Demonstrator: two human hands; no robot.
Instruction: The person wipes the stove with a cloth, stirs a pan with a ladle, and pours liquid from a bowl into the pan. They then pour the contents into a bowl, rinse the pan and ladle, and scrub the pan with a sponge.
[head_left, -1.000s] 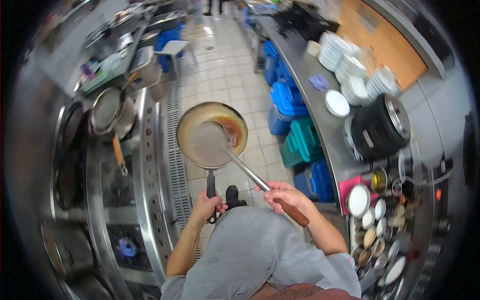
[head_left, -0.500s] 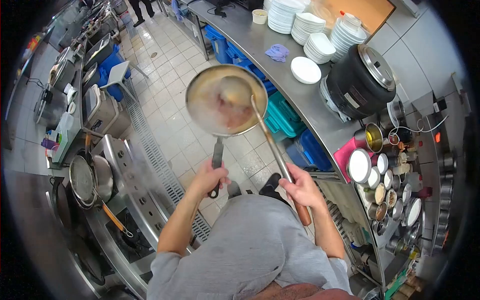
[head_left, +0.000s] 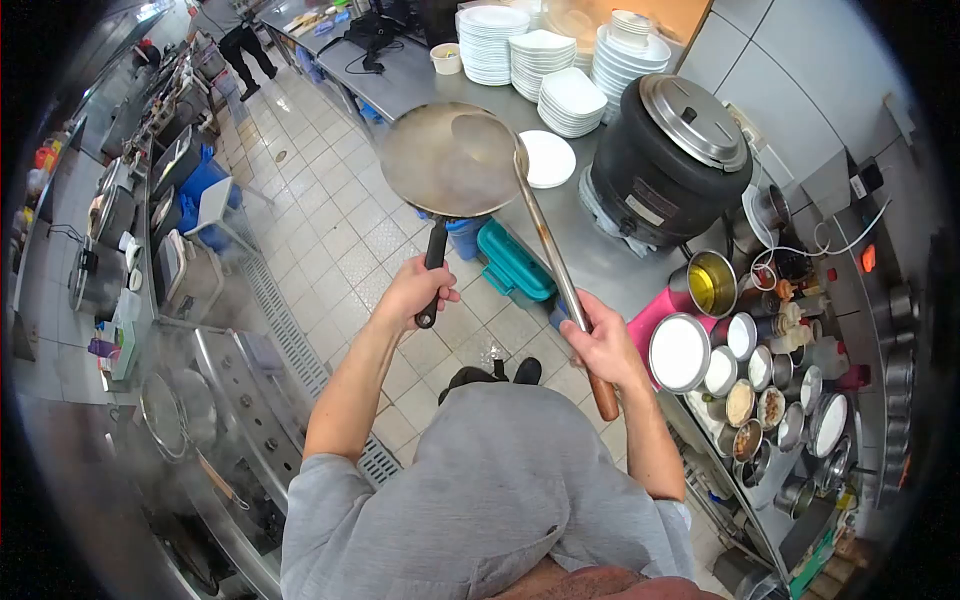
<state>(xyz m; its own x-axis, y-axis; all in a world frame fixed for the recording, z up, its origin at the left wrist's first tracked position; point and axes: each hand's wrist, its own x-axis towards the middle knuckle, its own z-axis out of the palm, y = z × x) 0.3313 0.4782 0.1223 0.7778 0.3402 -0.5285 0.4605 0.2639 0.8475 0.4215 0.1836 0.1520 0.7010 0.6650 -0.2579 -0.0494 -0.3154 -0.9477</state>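
Observation:
My left hand is closed round the black handle of a wide frying pan, which is held out in front of my body over the floor and the counter's near edge. Steam blurs what lies in the pan. In my right hand is the long metal handle of a ladle with a brown wooden end. The ladle's bowl rests in or over the right part of the pan. Just right of the pan, a white plate lies on the steel counter.
Stacked white plates and a black soup warmer stand on the counter. Sauce and ingredient pots crowd the right side. A stove is at left. Another person's legs show at the far end of the aisle.
The view has moved toward the counter. The pan and ladle, still in my hands, are now nearer the white plate, and the food seen in the pan before is hidden by steam.

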